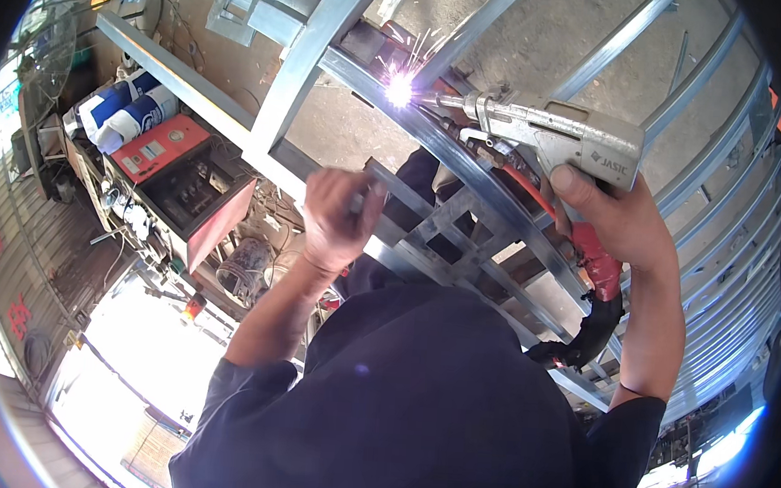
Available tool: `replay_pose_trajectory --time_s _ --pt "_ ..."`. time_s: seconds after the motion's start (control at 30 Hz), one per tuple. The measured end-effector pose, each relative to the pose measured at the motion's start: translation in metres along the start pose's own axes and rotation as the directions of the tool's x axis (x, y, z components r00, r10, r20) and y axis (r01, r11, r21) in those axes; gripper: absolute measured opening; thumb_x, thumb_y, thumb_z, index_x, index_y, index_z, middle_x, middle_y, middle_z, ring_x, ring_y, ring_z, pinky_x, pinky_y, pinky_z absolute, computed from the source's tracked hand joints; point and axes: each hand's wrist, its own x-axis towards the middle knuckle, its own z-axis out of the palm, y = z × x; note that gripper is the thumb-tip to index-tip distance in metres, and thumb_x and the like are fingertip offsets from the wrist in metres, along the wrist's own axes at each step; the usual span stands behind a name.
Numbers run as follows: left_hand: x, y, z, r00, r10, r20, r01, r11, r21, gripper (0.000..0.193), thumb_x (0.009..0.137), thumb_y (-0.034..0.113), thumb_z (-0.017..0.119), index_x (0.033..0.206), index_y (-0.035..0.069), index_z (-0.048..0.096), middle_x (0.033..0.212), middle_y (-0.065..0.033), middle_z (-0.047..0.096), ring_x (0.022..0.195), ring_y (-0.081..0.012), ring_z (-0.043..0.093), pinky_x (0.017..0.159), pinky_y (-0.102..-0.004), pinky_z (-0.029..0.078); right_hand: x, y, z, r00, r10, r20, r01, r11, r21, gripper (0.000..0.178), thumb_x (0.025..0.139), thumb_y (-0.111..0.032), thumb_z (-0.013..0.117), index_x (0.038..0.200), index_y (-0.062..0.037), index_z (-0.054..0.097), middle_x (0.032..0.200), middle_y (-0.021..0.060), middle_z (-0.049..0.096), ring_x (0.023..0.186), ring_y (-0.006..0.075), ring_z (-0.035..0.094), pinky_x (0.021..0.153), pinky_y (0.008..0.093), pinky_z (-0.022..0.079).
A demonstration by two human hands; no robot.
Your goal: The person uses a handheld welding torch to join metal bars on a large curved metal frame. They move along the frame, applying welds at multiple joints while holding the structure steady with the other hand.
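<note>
My right hand [611, 213] is wrapped round the grip of a silver-grey welding gun [550, 128], which points left. Red wrapping and a thick black cable [591, 332] run down from its handle. At the gun's tip a bright violet-white arc [400, 90] glares on a square steel tube [467, 159], and sparks fly upward. The glare hides the joint itself. My left hand [339, 210] hovers by the metal frame, left of and below the arc. Its fingers look curled but are smeared by motion, and whether they hold anything is unclear.
A red, open-topped machine box [168, 154] stands at left with blue-and-white rolls [126, 111] beside it. Long galvanized tubes [717, 94] lie in rows on the right. A long steel beam [177, 74] crosses the upper left. Cables and buckets [246, 262] clutter the floor.
</note>
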Motion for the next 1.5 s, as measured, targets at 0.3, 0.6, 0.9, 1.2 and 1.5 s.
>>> replay_pose_trajectory --time_s 0.3,0.6,0.9,1.2,1.5 --pt "-0.04 -0.004 0.028 0.998 0.065 0.0 -0.065 0.987 0.148 0.026 0.076 0.02 0.08 0.098 0.01 0.07 0.088 -0.0037 0.07 0.083 -0.0247 0.067 0.081 -0.039 0.047 -0.002 -0.002 -0.002 0.998 0.063 0.003 -0.063 0.997 -0.046 0.059 0.09 -0.045 0.08 0.127 -0.0019 0.066 0.094 0.0042 0.069 0.075 0.0136 0.064 0.066 0.0311 0.055" --pt "-0.038 -0.002 0.028 0.999 0.041 0.008 -0.042 0.986 0.16 0.023 0.078 0.02 0.077 0.097 0.01 0.071 0.087 -0.0043 0.07 0.084 -0.0253 0.067 0.08 -0.0391 0.047 -0.005 -0.004 -0.003 0.996 0.088 -0.002 -0.088 0.996 -0.015 0.062 0.089 -0.044 0.082 0.131 -0.0028 0.065 0.099 0.0049 0.07 0.076 0.0137 0.063 0.066 0.0312 0.054" --pt "-0.036 0.001 0.027 0.999 0.022 0.023 -0.025 0.987 0.158 0.02 0.079 0.019 0.076 0.094 0.008 0.071 0.086 -0.0066 0.071 0.084 -0.0271 0.067 0.08 -0.0401 0.047 -0.009 -0.003 -0.004 0.995 0.1 -0.023 -0.1 0.994 -0.032 0.066 0.086 -0.049 0.082 0.129 -0.0022 0.066 0.096 0.0061 0.071 0.078 0.0152 0.064 0.067 0.0318 0.056" --pt "-0.037 -0.001 0.029 0.999 0.054 0.007 -0.054 0.986 0.159 0.017 0.079 0.016 0.075 0.093 0.008 0.07 0.085 -0.0065 0.07 0.082 -0.0263 0.067 0.077 -0.0397 0.047 -0.024 0.011 -0.013 0.983 0.132 -0.129 -0.132 0.991 0.004 0.068 0.084 -0.047 0.085 0.127 0.0014 0.064 0.098 0.0091 0.071 0.077 0.0168 0.067 0.066 0.0327 0.057" --pt "-0.038 -0.002 0.031 0.998 0.056 -0.005 -0.054 0.981 0.187 0.019 0.081 0.02 0.076 0.095 0.007 0.072 0.086 -0.0073 0.071 0.083 -0.0275 0.067 0.078 -0.0394 0.048 -0.077 0.06 -0.049 0.971 0.076 -0.227 -0.052 0.993 0.109 0.065 0.083 -0.035 0.088 0.129 0.0022 0.062 0.098 0.0109 0.071 0.082 0.018 0.068 0.064 0.0322 0.056"
